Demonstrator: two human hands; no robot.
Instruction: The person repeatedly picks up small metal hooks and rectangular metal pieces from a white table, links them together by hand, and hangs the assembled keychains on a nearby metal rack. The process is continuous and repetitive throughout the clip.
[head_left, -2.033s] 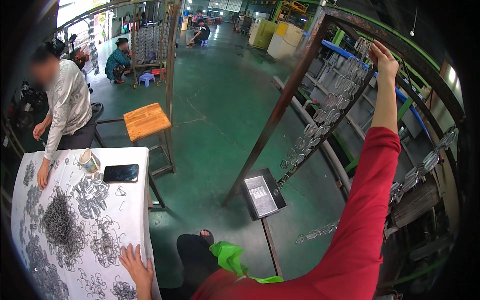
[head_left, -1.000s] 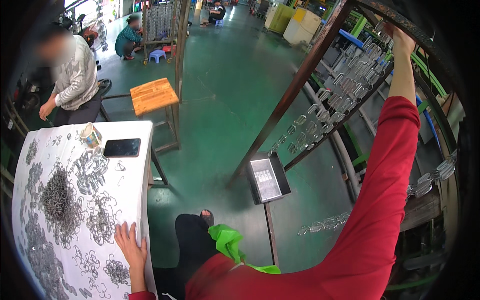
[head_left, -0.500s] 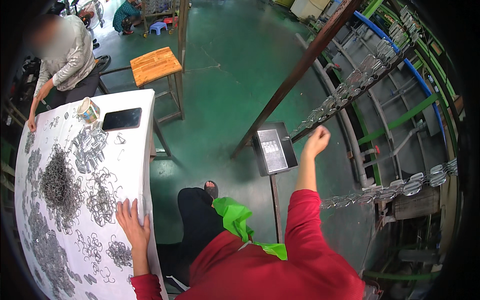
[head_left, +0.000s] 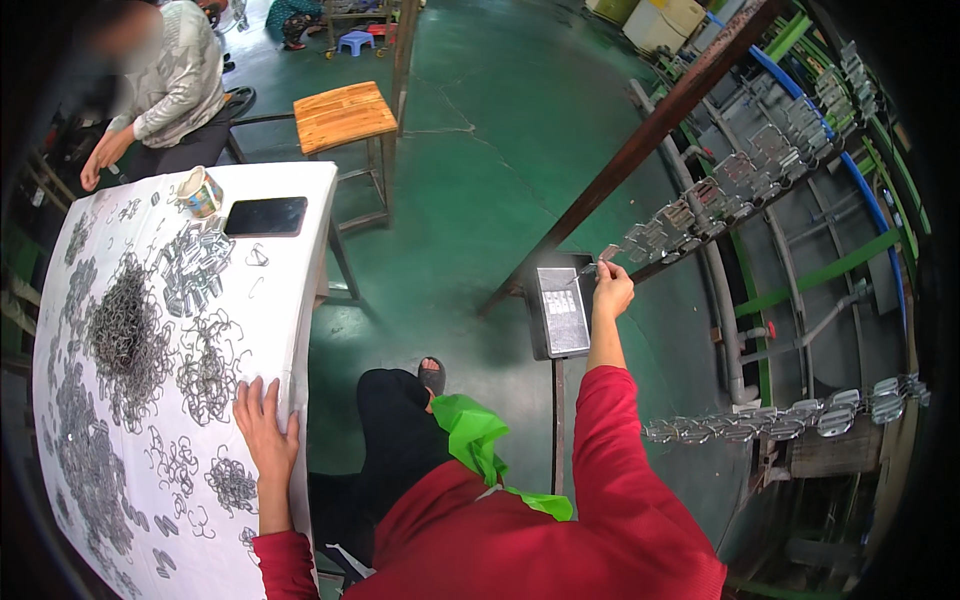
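Observation:
My left hand (head_left: pixel 265 432) lies on the white-covered table (head_left: pixel 270 330) near its right edge, fingers spread beside a pile of bent wire hooks (head_left: pixel 210 368). It holds nothing. My right hand (head_left: pixel 613 292) reaches out to the right, its thumb and fingertips pinched on a small metal link (head_left: pixel 607 254). That link is at the near end of a slanting row of hanging metal loops (head_left: pixel 700 205). Just left of this hand is a dark metal box (head_left: pixel 541 318) with a pale sheet inside. A darker heap of hooks (head_left: pixel 122 325) and flat metal clips (head_left: pixel 192 265) lie farther on the table.
A paper cup (head_left: pixel 201 192) and a black phone (head_left: pixel 266 216) stand at the table's far end. A seated co-worker (head_left: pixel 180 85) is beyond. A wooden stool (head_left: pixel 345 117), a rusty post (head_left: pixel 640 135) and a second row of loops (head_left: pixel 790 418) are around me.
The view has shifted. My right hand has moved left along the row of loops to its near end and is pinching a link. The co-worker's hand has lifted off the table. My left hand stays put.

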